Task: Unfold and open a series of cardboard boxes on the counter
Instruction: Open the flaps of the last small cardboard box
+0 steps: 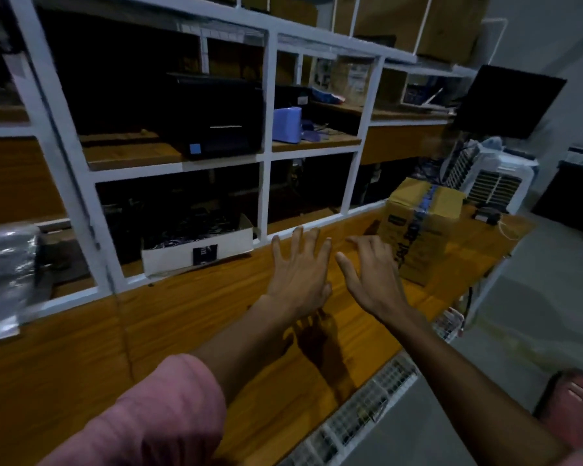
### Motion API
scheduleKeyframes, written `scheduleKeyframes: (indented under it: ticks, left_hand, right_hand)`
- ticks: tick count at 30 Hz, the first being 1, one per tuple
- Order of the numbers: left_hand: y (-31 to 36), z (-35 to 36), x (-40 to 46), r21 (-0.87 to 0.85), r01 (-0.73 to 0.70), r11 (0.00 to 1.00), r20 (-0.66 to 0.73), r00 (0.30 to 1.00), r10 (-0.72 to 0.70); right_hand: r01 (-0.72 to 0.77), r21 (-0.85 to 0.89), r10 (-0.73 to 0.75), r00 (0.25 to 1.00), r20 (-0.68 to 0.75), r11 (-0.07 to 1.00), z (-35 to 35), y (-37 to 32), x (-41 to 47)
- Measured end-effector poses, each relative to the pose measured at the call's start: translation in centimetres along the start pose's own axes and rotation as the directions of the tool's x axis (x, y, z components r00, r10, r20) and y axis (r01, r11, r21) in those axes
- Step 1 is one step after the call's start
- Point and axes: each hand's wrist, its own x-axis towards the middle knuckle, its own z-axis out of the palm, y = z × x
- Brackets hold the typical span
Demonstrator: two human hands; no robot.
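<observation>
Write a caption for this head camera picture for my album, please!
Two open hands, left and right, reach toward a taped cardboard box on the wooden counter.

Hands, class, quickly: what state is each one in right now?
Left hand: open, fingers spread, holding nothing.
Right hand: open, fingers spread, holding nothing, near the cardboard box.

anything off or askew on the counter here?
Nothing looks spilled or damaged. The cardboard box sits on the wooden counter turned at an angle to the counter edge, its top sealed with blue tape. Both the left hand and the right hand hover open, holding nothing.
</observation>
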Motion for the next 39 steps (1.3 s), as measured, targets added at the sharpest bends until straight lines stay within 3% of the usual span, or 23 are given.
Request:
scheduleKeyframes:
  ticks: [4, 11, 13, 17, 20, 22, 25, 32, 39]
  left_hand:
    - [5.5, 4.6, 8.2, -0.028, 0.029, 0.999, -0.022, 0.999, -0.030]
    - [13.3, 9.9, 18.9, -0.077, 0.048, 0.996, 0.124, 0.992, -0.038]
    - [14.1, 11.1, 20.6, -0.067, 0.070, 0.995, 0.150, 0.987, -0.059]
    - [14.4, 12.5, 22.4, -0.066, 0.097, 0.993, 0.180, 0.980, -0.083]
    - [14.6, 13.1, 23.7, -0.067, 0.109, 0.992, 0.182, 0.979, -0.096]
    - [14.6, 13.5, 24.3, -0.061, 0.121, 0.991, 0.189, 0.976, -0.108]
    - [15.1, 13.6, 25.0, -0.058, 0.122, 0.991, 0.208, 0.972, -0.107]
    - [16.1, 14.8, 23.9, -0.127, 0.016, 0.992, 0.242, 0.970, 0.016]
    - [13.6, 13.4, 19.6, -0.016, 0.159, 0.987, 0.127, 0.980, -0.156]
  right_hand:
    - [-0.009, 0.020, 0.009, 1.000, -0.022, 1.000, 1.4, 10.0, 3.3]
    - [-0.038, 0.036, 0.039, 0.999, -0.021, 0.999, 0.9, 22.7, 9.4]
    - [-0.053, 0.010, 0.053, 0.998, -0.033, 0.999, 1.1, 25.5, 11.1]
    - [-0.077, -0.232, 0.070, 0.997, -0.038, 0.970, 1.9, 30.0, 13.7]
    - [-0.154, -0.249, 0.170, 0.984, 0.047, 0.956, 2.5, 33.0, 15.5]
    - [-0.157, -0.246, 0.186, 0.978, 0.100, 0.957, 2.9, 33.6, 15.9]
    - [-0.127, -0.269, 0.147, 0.988, 0.055, 0.955, 3.2, 31.9, 15.2]
    - [-0.021, -0.228, 0.041, 0.995, 0.086, 0.973, 4.2, 26.7, 9.2]
    - [0.188, 0.154, -0.190, 0.982, -0.004, 0.970, 5.5, 24.0, 5.0]
